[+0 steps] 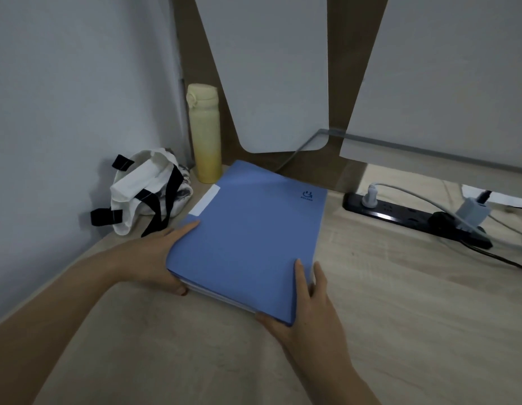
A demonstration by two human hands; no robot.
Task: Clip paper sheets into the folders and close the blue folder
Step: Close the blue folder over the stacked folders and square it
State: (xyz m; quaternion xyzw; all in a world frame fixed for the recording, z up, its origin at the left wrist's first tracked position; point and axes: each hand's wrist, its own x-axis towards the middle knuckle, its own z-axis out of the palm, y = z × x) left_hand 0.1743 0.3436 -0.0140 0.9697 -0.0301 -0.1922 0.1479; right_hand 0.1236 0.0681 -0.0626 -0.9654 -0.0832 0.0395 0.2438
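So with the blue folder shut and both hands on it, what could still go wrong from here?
The blue folder lies closed, but white sheet edges show along its near edge between the left hand and the right hand; the sheets may be sitting unevenly and could crease if pressed.

The yellow bottle stands upright just past the folder's far corner; pushing the folder forward could tip it.

The power strip and its cables lie to the right; sliding that way could snag them.
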